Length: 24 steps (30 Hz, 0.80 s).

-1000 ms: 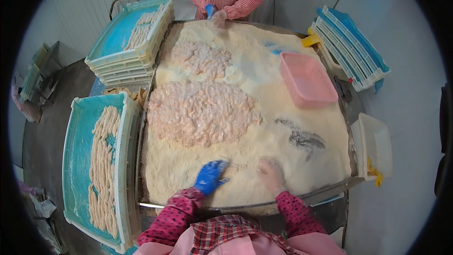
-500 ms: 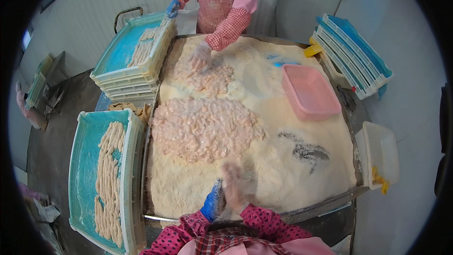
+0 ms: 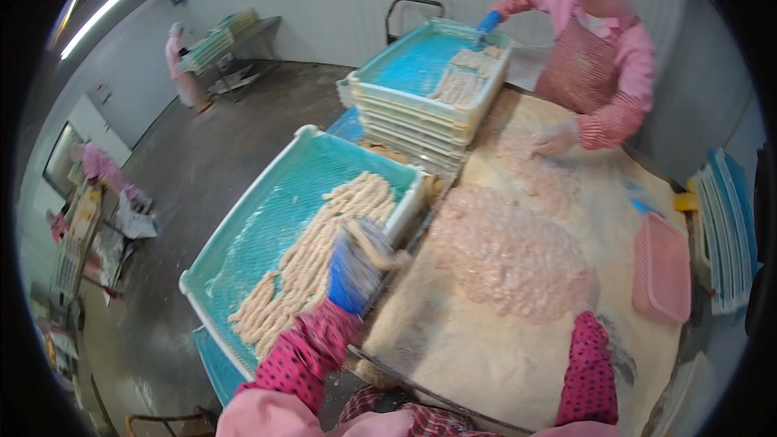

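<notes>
The blue-gloved left hand (image 3: pixel 348 273) grips a pale, flour-coated strip (image 3: pixel 371 244) roughly crosswise to long floured rows (image 3: pixel 312 255) just left of it in a turquoise-lined plastic tray (image 3: pixel 267 210), far nearer than the blurred right hand (image 3: pixel 584 293), whose grip cannot be told.

Strips (image 3: pixel 295 275) are lying in the tray (image 3: pixel 251 226) by the left hand (image 3: pixel 352 271), meat (image 3: pixel 502 251) between it and the right hand (image 3: pixel 588 295).

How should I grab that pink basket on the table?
Likely by the left rim of the pink basket, from above and the left: its open top leaves that edge free, and pale powder lies beside it, while blue-and-white trays stand close on the right.
</notes>
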{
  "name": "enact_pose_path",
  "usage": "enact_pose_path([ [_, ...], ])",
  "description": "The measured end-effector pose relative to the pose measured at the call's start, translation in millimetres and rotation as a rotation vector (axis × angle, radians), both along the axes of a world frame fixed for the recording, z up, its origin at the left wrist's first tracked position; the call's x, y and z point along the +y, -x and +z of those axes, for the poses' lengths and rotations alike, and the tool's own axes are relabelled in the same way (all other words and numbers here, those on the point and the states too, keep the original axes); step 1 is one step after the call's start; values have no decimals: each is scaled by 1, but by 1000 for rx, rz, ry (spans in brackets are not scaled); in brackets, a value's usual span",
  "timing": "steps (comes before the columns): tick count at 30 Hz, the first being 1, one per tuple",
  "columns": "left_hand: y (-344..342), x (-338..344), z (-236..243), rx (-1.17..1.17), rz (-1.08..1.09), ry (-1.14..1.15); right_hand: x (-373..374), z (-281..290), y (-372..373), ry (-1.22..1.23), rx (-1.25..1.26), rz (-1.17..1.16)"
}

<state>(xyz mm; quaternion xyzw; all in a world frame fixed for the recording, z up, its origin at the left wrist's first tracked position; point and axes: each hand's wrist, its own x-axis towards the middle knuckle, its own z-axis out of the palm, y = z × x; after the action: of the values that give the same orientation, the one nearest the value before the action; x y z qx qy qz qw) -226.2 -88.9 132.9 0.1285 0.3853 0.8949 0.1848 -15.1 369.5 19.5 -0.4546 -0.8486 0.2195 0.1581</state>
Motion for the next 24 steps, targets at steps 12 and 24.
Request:
enact_pose_path([
  [12,117,-181,-37,-13,149,1193,18,12,-34,249,654,71],
  [24,-99,37,-84,607,-539,1033,-168,3,-134,-62,-36,513],
])
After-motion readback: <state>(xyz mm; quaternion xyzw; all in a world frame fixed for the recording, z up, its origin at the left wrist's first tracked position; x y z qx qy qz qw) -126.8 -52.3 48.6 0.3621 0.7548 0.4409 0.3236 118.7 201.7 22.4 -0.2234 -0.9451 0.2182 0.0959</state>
